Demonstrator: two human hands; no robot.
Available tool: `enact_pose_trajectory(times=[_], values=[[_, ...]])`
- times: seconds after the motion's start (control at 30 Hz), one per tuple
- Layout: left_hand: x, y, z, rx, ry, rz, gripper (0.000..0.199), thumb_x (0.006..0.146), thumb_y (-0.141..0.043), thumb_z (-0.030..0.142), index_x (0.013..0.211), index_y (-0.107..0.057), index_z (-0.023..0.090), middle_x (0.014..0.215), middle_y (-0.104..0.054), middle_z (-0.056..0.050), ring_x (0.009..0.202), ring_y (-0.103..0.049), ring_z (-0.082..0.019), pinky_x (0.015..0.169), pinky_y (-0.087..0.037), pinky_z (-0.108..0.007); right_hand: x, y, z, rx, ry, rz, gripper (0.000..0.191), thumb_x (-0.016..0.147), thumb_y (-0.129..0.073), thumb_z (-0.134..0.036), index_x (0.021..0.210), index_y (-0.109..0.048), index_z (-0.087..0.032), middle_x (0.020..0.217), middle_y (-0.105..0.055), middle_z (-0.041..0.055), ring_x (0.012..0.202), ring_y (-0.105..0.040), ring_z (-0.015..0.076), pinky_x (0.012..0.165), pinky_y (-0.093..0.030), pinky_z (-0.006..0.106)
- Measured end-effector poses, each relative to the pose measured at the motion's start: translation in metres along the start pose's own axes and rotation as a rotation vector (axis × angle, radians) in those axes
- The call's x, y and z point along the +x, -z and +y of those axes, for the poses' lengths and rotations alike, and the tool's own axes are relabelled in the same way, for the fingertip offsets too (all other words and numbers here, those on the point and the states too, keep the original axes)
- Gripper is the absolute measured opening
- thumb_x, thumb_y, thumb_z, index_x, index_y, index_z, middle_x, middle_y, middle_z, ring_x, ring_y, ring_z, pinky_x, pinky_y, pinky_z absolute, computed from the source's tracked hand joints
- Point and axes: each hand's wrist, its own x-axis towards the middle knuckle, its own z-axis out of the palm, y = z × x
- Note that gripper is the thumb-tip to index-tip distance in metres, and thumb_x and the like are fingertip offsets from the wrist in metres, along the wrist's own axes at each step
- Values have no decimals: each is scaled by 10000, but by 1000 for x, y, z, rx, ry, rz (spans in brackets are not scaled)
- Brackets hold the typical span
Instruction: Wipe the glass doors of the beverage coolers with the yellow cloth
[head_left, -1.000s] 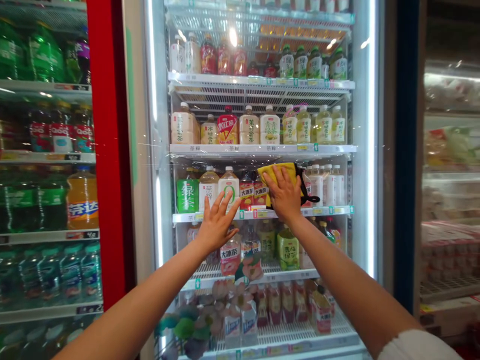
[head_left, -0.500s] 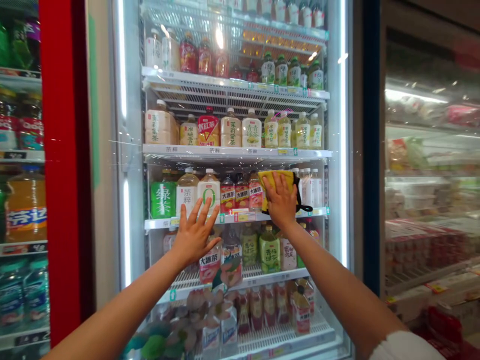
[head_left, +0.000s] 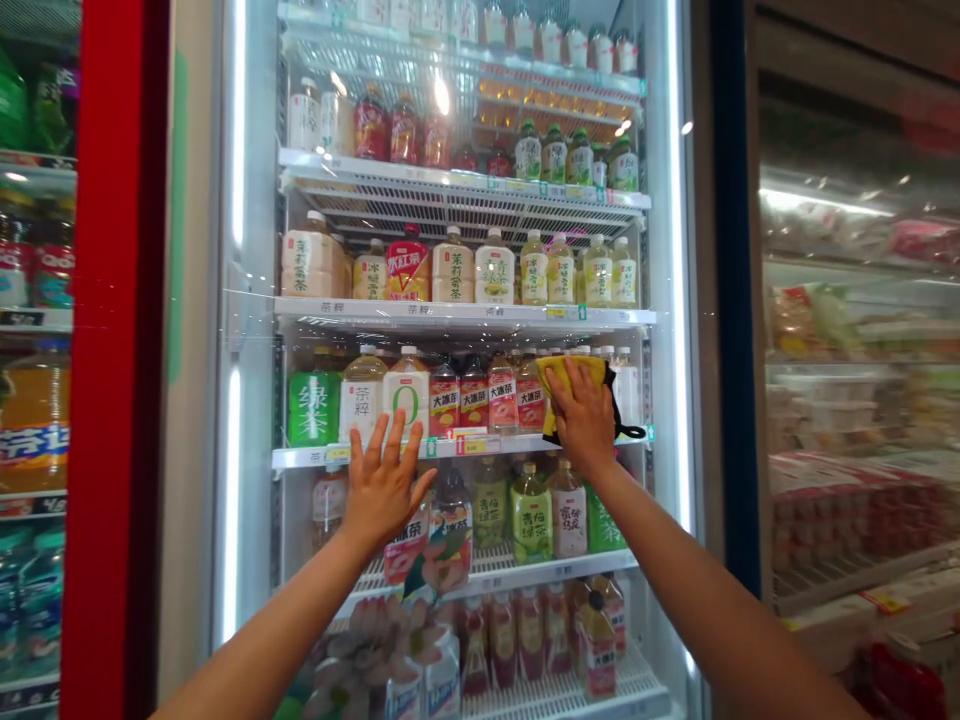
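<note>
My left hand [head_left: 381,488] lies with its fingers spread against the glass door of a drinks cooler, in front of the lower part of some tea bottles. Under my right hand [head_left: 583,418] is a yellow cloth [head_left: 553,372] with a black edge and a black loop, pressed to the same glass. The palm and fingers lie over the cloth, which hides part of the bottles behind it. Just left of the cloth stands a red-labelled tea bottle [head_left: 530,400]. Behind my left fingertips is a bottle with a green 0 [head_left: 406,392].
Bottled drinks fill several white shelves [head_left: 465,312] behind the glass. A bright light strip [head_left: 238,130] runs down each side of the door. To the left are a red frame [head_left: 112,350] and another drinks cooler. A chilled display [head_left: 847,400] with packaged food stands at the right.
My right hand has slid the cloth a little to the right across the glass, uncovering another red-labelled bottle. My left hand stays nearly in place. The whole view has shifted slightly.
</note>
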Motion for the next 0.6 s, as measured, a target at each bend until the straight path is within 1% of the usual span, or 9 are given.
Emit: enact_pose_trajectory(times=[0.07, 0.17, 0.27, 0.33, 0.4, 0.43, 0.5, 0.53, 0.6], values=[[0, -1, 3, -7, 12, 13, 851, 931, -619, 464, 1633, -191, 243, 1686, -212, -161, 1574, -152, -356, 1253, -78, -681, -21, -4, 7, 12, -45, 33, 687, 920, -470, -119, 1566, -389, -338, 1667, -327, 73, 1541, -270, 309, 1167, -311, 625], [2, 0, 8, 2, 20, -5, 827, 933, -611, 424, 1625, -218, 202, 1688, -204, -175, 1571, -159, -361, 1263, -102, -658, -40, -8, 2, 45, 117, -11, 689, 884, -482, -55, 1515, -480, -332, 1642, -383, 60, 1533, -291, 288, 1189, -299, 591], [6, 0, 20, 11, 1, -24, 782, 949, -562, 338, 1620, -212, 141, 1688, -194, -198, 1566, -198, -337, 1273, -205, -562, -16, -2, -3, 62, 270, -79, 651, 897, -495, -53, 1467, -536, -364, 1640, -391, 21, 1519, -320, 254, 1214, -270, 560], [9, -2, 32, 7, -14, -19, 780, 943, -547, 293, 1621, -196, 129, 1687, -194, -204, 1565, -204, -332, 1266, -241, -539, 7, 3, 1, 45, 245, -83, 620, 935, -486, -96, 1485, -505, -382, 1652, -365, 12, 1524, -311, 250, 1213, -263, 573], [12, -5, 45, -1, -58, -9, 775, 926, -552, 258, 1616, -220, 139, 1679, -231, -200, 1566, -201, -334, 1269, -217, -559, 17, 4, 10, 16, 152, -59, 611, 958, -478, -131, 1516, -460, -378, 1667, -333, 18, 1537, -288, 259, 1209, -263, 592], [13, -7, 51, -7, -100, -9, 759, 917, -551, 234, 1608, -250, 147, 1669, -267, -190, 1565, -208, -325, 1276, -199, -558, 14, 2, 15, 3, 98, -41, 618, 957, -480, -135, 1528, -444, -369, 1672, -322, 26, 1542, -280, 266, 1206, -267, 597], [14, -9, 61, -19, -204, -30, 702, 907, -533, 189, 1578, -333, 153, 1643, -345, -167, 1558, -239, -298, 1288, -180, -526, -9, -5, 20, -13, 14, -1, 641, 938, -489, -117, 1535, -438, -347, 1669, -326, 45, 1543, -276, 281, 1200, -281, 599], [15, -11, 66, -23, -241, -47, 671, 906, -523, 176, 1559, -373, 151, 1631, -372, -159, 1554, -254, -288, 1291, -182, -506, -25, -8, 20, -14, 5, 11, 652, 927, -491, -103, 1533, -444, -338, 1662, -342, 55, 1542, -277, 285, 1198, -286, 596], [17, -13, 76, -37, -272, -80, 623, 914, -513, 184, 1529, -428, 145, 1620, -395, -153, 1548, -271, -282, 1291, -197, -480, -54, -12, 14, -7, 76, 3, 654, 917, -488, -80, 1518, -470, -336, 1641, -384, 62, 1541, -280, 284, 1200, -278, 597]])
